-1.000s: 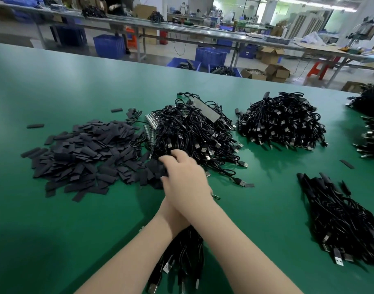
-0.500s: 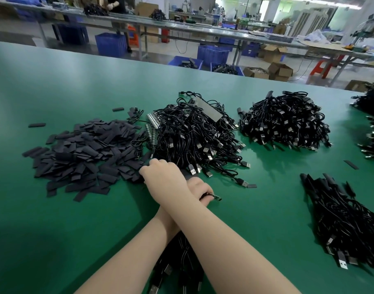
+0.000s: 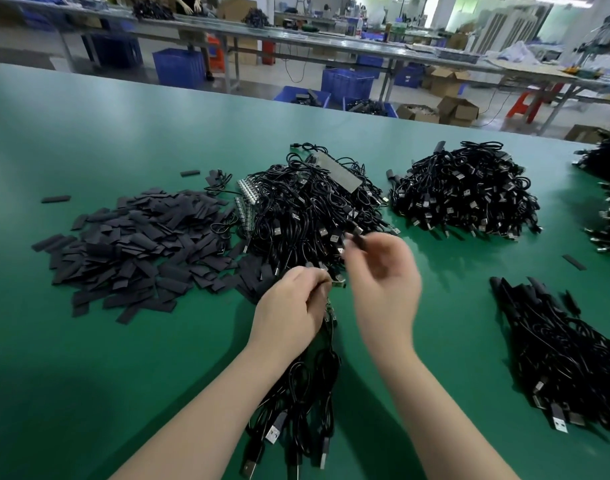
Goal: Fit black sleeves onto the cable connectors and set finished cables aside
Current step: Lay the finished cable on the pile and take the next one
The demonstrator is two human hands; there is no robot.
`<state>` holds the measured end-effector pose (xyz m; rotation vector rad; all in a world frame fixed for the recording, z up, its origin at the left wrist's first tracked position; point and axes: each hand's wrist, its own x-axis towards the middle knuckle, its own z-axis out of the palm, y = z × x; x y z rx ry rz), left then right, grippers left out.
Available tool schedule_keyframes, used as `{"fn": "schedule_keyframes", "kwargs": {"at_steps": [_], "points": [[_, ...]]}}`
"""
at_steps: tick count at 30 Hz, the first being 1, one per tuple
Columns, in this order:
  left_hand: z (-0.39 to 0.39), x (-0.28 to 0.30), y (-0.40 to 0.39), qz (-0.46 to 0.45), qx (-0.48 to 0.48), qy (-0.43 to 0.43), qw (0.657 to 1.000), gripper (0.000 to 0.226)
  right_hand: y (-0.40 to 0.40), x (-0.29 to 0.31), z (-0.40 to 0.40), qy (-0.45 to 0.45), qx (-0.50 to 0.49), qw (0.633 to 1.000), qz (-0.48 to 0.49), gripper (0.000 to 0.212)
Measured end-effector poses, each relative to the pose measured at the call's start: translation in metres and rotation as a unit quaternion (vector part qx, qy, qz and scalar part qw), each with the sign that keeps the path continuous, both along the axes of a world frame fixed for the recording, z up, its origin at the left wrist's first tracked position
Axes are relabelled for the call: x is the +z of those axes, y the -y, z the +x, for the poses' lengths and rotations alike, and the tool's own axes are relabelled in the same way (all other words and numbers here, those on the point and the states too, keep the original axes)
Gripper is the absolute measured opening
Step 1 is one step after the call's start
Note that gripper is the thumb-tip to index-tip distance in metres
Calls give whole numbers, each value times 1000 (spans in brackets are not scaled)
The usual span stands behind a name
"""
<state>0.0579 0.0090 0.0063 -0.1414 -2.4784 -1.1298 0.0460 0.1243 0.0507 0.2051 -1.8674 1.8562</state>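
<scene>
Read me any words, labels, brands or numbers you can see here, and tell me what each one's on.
No text is readable.
Grey flat strip on the middle cable pile: no print can be made out.
Cardboard boxes and blue crates behind the green table: any markings are too blurred.

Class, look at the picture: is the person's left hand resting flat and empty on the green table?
No: the left hand grips a bundle of thin black cables that trails down toward the camera over the green table.

2 hands (image 3: 291, 308), 1 sleeve pile (image 3: 137, 244), 3 full cable heaps (image 3: 310, 216).
</scene>
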Motion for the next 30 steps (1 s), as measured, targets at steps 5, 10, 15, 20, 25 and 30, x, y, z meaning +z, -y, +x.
{"fn": "schedule_keyframes", "kwargs": {"at_steps": [5, 10, 15, 20, 25, 30], "points": [[1, 3, 3, 47, -1, -19, 999, 21, -41, -29, 9, 111, -53, 992, -30, 27], [2, 4, 2, 23, -16, -41, 999, 18, -44, -39, 11, 168, -31, 985, 6, 26], [6, 7, 0, 25, -16, -49, 998, 18, -39, -41, 8, 190, -5, 981, -36, 21], [6, 3, 0, 6, -62, -55, 997, 26, -37, -45, 8, 195, 32, 979, -41, 22], [6, 4, -4, 0, -78, -29, 996, 24, -37, -43, 10, 188, 64, 978, -62, 18], [5, 2, -4, 3, -71, -11, 997, 30, -39, -42, 10, 191, 74, 976, -70, 15]]}}
